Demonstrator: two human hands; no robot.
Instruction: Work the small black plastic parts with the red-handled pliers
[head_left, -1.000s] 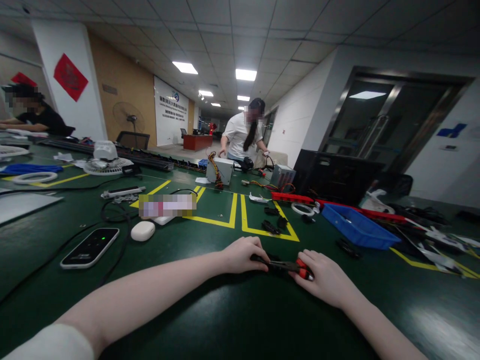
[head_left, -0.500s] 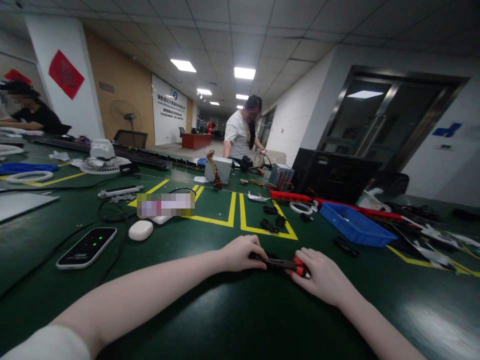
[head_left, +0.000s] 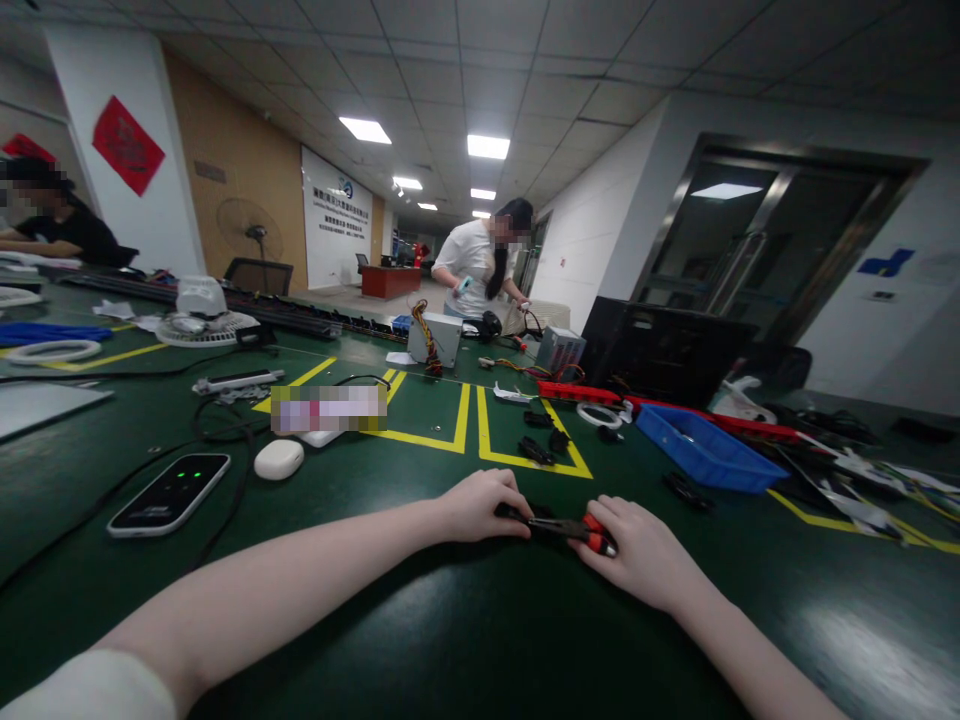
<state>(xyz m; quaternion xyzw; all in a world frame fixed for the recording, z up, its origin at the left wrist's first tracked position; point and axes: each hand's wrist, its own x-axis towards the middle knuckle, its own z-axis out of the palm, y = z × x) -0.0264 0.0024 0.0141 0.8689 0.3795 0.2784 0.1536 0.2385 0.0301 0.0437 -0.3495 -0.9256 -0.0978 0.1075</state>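
My right hand (head_left: 637, 545) is wrapped round the red handles of a pair of pliers (head_left: 556, 526), whose dark jaws point left. Between the fingers of my left hand (head_left: 480, 503) is a small black part (head_left: 513, 512), mostly hidden by the fingers. The jaws' tip meets this part; whether they bite on it I cannot tell. Just beyond my hands, several black cable-like pieces (head_left: 537, 452) lie inside a yellow taped outline. One more black piece (head_left: 686, 491) rests to the right, near the blue tray.
A blue tray (head_left: 750, 474) stands at right, beside a red strip (head_left: 577, 392). To the left lie a phone-like device (head_left: 169, 495), a white case (head_left: 278, 460) and a black cable (head_left: 241, 490). Power supply boxes (head_left: 442, 343) stand farther back, where a person (head_left: 480, 265) stands.
My hands, the pliers and the black part keep nearly the same pose. The view shifts slightly. Across the table, the standing person has raised a hand with a light-blue object in it.
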